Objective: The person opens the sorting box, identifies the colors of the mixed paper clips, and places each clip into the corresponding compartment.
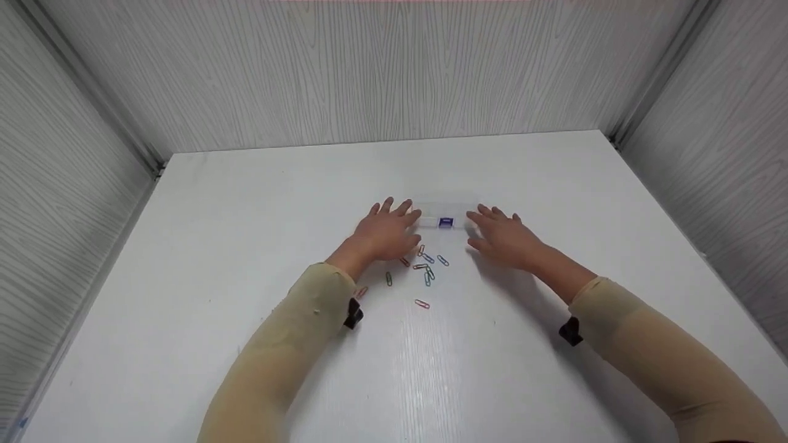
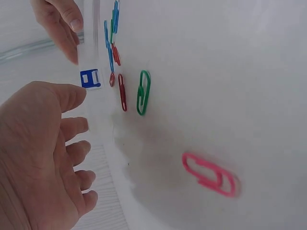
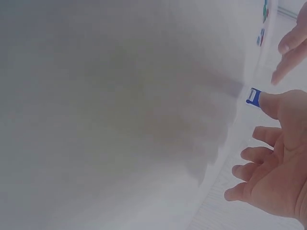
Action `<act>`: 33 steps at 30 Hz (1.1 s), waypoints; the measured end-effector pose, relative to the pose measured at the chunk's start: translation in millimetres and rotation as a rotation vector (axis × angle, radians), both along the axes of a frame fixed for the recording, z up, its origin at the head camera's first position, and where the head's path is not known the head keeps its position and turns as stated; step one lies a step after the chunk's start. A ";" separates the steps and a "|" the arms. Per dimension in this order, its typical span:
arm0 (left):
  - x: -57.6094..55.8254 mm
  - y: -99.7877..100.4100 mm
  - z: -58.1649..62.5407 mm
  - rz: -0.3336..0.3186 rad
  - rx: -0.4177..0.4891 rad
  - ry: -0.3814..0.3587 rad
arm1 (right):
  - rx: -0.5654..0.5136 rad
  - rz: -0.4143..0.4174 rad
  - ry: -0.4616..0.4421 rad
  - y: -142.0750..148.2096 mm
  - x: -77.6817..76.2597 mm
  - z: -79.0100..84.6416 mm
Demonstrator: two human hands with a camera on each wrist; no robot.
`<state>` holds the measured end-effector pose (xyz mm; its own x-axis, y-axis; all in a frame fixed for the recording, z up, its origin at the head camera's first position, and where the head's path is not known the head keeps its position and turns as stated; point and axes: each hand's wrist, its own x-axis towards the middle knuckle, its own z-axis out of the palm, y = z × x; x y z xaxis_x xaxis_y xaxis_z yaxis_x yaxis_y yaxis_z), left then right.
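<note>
No lettering, brand, number or sign is showing legibly in any of the 3 views; the blue latch (image 1: pixel 446 222) on the clear plastic box (image 1: pixel 431 212) is bearing pale patches, which are forming no readable characters

In the head view we see bright, diffuse light and pale glare on the desk (image 1: pixel 425 375). Our right wrist view looks dimmer, hazy, softly shadowed.
</note>
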<state>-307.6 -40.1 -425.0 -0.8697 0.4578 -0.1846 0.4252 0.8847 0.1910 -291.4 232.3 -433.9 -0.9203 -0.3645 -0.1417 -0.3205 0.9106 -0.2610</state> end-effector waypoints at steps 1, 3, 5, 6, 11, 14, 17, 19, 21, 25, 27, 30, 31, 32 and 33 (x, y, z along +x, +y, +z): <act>1.2 -3.3 -0.3 0.006 -0.002 -0.001 | 0.000 0.009 0.004 -2.6 -0.1 0.0; 3.9 -9.1 -0.7 0.020 0.001 -0.007 | -0.003 0.026 0.009 -7.6 0.2 -0.1; 5.7 -14.0 -0.5 0.035 0.006 -0.015 | -0.007 0.040 0.013 -11.9 0.3 1.1; 6.7 -16.3 -0.7 0.043 0.010 -0.019 | -0.010 0.047 0.015 -13.7 0.3 1.3; 11.5 -27.9 -2.6 0.066 0.018 -0.020 | -0.029 0.069 0.016 -22.3 -0.3 1.2; 13.9 -34.8 -3.1 0.068 0.015 -0.013 | -0.028 0.077 0.016 -28.1 -1.0 0.7; 16.1 -41.2 -2.2 0.069 0.012 -0.011 | -0.029 0.076 0.011 -34.2 -1.4 1.1; 17.4 -45.2 -1.3 0.072 0.009 -0.010 | -0.032 0.079 0.007 -38.2 -1.3 2.1; 18.9 -48.8 -0.2 0.075 0.009 -0.014 | -0.036 0.080 0.000 -42.3 -0.7 3.4; 20.3 -53.6 -0.4 0.086 0.021 -0.018 | -0.042 0.084 -0.002 -47.9 0.6 5.8; 20.7 -55.7 -1.0 0.088 0.024 -0.016 | -0.042 0.088 0.000 -49.8 0.2 6.1; 21.4 -57.6 -1.6 0.091 0.029 -0.016 | -0.037 0.095 0.005 -51.1 -1.8 4.5; 21.6 -57.8 -1.6 0.089 0.027 -0.015 | -0.037 0.096 0.004 -51.0 -2.2 3.9; 22.2 -57.8 -1.4 0.087 0.025 -0.013 | -0.039 0.095 0.001 -50.9 -2.8 3.1; 22.6 -57.8 -1.3 0.087 0.025 -0.013 | -0.042 0.093 -0.001 -50.8 -3.1 2.5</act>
<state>-285.0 -97.9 -426.3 -0.9038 0.3855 -0.1859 0.3444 0.9130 0.2186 -294.4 181.6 -431.4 -0.8822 -0.4537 -0.1258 -0.4024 0.8653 -0.2988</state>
